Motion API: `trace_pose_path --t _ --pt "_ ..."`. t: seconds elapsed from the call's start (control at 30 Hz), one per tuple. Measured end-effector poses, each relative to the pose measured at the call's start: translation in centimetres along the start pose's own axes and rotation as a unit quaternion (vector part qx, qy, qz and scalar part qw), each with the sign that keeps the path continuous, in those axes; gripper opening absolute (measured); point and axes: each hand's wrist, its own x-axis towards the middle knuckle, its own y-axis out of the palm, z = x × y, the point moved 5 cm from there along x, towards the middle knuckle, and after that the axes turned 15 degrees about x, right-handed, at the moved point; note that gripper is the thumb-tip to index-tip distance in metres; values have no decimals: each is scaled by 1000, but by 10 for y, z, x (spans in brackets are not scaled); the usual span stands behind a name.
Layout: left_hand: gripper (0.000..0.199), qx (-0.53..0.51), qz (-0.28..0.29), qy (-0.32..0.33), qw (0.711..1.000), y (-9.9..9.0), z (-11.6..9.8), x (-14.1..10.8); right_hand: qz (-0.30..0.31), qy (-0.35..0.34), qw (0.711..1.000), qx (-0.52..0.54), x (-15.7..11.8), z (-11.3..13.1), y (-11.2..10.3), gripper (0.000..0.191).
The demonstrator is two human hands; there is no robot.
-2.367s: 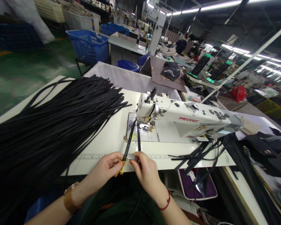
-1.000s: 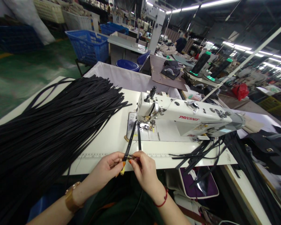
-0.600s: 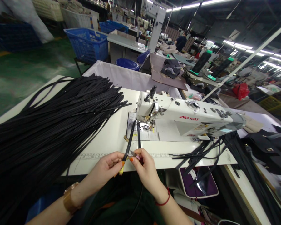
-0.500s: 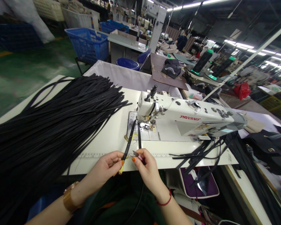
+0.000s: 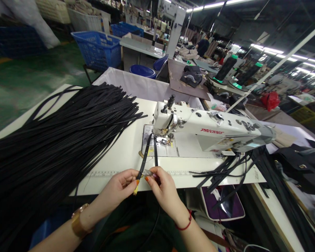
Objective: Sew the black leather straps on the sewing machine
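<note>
While our left grip pinches a black strap, our right grip clasps a blade just beside it, near the sewing machine on our counter.

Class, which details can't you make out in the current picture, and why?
All in the head view:
Rear of the small grey metal blade: hidden by the right hand.
Upper end of the narrow black strap in the left hand: hidden under the white metal sewing machine.
Heap of thin black straps: cut off by the left edge.
Numbers on the grey printed ruler: too small.
</note>
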Motion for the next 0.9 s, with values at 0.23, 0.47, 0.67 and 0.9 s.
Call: trace_pose_path --t 0.23,0.47,0.67,0.9 --pt "20 35 -5 5 999 1 3 -1 4 7 999 40 6 3 5 3" --pt "16 -7 18 12 1000 3 -1 2 -14 66 967 247 6 -20 21 17" --pt "16 -4 25 14 1000 4 5 1 -26 -16 999 34 6 -4 12 12" --pt "20 -46 26 -10 999 4 5 -1 -21 -20 999 -15 -1 -4 0 7"
